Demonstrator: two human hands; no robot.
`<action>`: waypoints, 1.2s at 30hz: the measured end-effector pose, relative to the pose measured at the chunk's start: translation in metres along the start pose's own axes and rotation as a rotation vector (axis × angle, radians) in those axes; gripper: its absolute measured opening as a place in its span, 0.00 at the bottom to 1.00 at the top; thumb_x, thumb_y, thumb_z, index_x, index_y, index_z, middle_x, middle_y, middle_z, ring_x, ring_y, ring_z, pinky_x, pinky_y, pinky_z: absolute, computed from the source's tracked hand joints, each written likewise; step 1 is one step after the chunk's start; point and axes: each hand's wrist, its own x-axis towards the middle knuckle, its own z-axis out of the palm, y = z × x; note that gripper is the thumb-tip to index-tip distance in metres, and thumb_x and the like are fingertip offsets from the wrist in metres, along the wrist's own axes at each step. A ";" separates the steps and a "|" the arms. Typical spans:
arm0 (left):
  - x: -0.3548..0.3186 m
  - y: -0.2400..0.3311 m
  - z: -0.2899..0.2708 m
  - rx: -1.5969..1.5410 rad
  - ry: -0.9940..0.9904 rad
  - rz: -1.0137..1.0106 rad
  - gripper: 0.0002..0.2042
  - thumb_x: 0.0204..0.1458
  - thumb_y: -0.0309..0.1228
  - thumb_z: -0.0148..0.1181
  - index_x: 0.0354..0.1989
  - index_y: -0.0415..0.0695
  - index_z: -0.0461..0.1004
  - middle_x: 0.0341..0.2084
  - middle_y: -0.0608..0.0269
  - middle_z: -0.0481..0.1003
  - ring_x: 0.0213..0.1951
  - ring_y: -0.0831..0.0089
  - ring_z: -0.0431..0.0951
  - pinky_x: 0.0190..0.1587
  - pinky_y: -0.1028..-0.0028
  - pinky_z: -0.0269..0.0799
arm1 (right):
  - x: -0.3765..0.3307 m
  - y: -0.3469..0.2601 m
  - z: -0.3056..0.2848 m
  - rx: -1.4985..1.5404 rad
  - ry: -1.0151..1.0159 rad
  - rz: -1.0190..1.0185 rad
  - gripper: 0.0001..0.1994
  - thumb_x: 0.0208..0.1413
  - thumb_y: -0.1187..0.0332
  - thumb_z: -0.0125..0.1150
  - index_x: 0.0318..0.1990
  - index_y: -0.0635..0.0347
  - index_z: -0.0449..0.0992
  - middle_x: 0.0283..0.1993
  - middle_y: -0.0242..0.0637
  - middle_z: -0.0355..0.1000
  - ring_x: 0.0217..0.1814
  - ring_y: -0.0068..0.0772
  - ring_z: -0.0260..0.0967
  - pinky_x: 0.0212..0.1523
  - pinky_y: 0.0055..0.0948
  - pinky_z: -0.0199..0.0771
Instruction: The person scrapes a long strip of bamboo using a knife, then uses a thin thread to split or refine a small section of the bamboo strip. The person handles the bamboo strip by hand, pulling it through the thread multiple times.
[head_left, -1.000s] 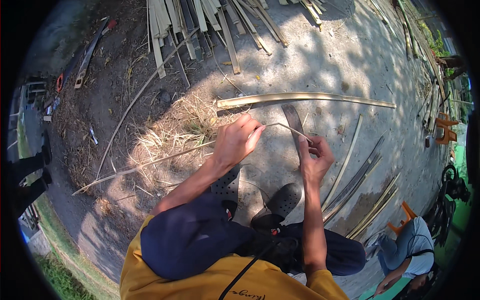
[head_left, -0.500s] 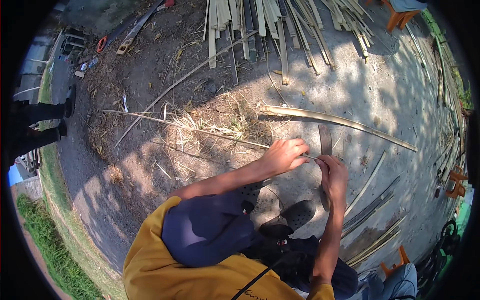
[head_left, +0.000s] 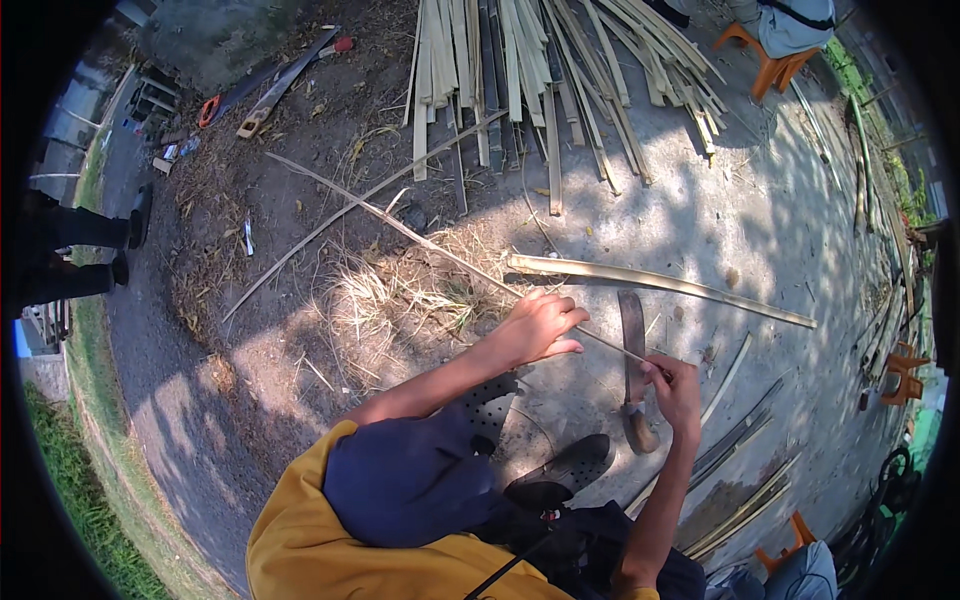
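Observation:
A long, thin bamboo strip (head_left: pixel 430 245) runs slantwise from the ground debris at the upper left down to my hands. My left hand (head_left: pixel 538 328) is closed round it partway along, thumb sticking out to the right. At its near end, my right hand (head_left: pixel 673 388) pinches the strip between thumb and fingers. Below that end a machete (head_left: pixel 633 335) with a wooden handle lies on the ground, partly covered by my right fingers. A wider split bamboo piece (head_left: pixel 670 283) lies beyond my hands.
Many bamboo slats (head_left: pixel 545 100) are piled at the far side. Two saws lie far left, one a handsaw (head_left: pixel 275 100) with a wooden grip. Pale shavings (head_left: pixel 385 300) litter the ground. A person's legs (head_left: pixel 90 230) stand at left; an orange stool (head_left: pixel 775 65) is far right.
My right hand has moved down and away from my left, baring more strip between them. The strip's far end has swung upward. More of the machete and its handle now shows.

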 end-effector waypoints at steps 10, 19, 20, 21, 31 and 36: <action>0.005 0.007 -0.022 -0.275 -0.175 -0.205 0.14 0.64 0.45 0.58 0.41 0.46 0.78 0.31 0.55 0.79 0.35 0.50 0.79 0.37 0.53 0.72 | 0.003 0.007 -0.018 0.084 -0.015 0.053 0.09 0.55 0.73 0.72 0.44 0.64 0.86 0.35 0.45 0.83 0.36 0.28 0.81 0.40 0.29 0.79; 0.007 0.023 -0.016 -0.306 -0.137 -0.237 0.12 0.60 0.40 0.65 0.40 0.45 0.84 0.30 0.53 0.82 0.35 0.52 0.83 0.39 0.57 0.76 | 0.015 -0.017 0.008 -0.260 0.027 -0.316 0.16 0.57 0.55 0.70 0.44 0.56 0.86 0.46 0.42 0.82 0.52 0.45 0.78 0.67 0.48 0.64; 0.007 0.022 -0.015 -0.307 -0.140 -0.235 0.12 0.60 0.40 0.65 0.40 0.45 0.84 0.30 0.53 0.82 0.35 0.52 0.83 0.39 0.57 0.76 | 0.021 -0.024 0.006 -0.259 0.029 -0.313 0.16 0.57 0.55 0.70 0.44 0.56 0.86 0.46 0.42 0.82 0.52 0.45 0.78 0.67 0.48 0.64; 0.006 0.020 -0.014 -0.300 -0.133 -0.254 0.12 0.60 0.40 0.65 0.40 0.45 0.84 0.31 0.53 0.83 0.35 0.52 0.83 0.39 0.58 0.76 | 0.024 -0.031 0.003 -0.264 -0.074 -0.182 0.15 0.56 0.54 0.70 0.42 0.55 0.86 0.41 0.41 0.81 0.47 0.45 0.79 0.57 0.45 0.71; 0.012 0.030 -0.020 -0.274 -0.074 -0.420 0.13 0.58 0.43 0.66 0.37 0.46 0.87 0.27 0.53 0.83 0.33 0.51 0.83 0.37 0.57 0.77 | 0.018 -0.042 0.019 -0.208 0.102 0.011 0.13 0.57 0.54 0.69 0.35 0.53 0.88 0.23 0.42 0.78 0.26 0.47 0.77 0.31 0.42 0.74; 0.018 0.025 -0.028 -0.266 -0.117 -0.350 0.12 0.57 0.40 0.67 0.37 0.44 0.86 0.31 0.52 0.83 0.35 0.51 0.84 0.40 0.58 0.78 | 0.021 -0.029 0.018 -0.159 0.050 0.004 0.15 0.56 0.52 0.70 0.38 0.53 0.88 0.25 0.42 0.78 0.27 0.46 0.76 0.32 0.40 0.73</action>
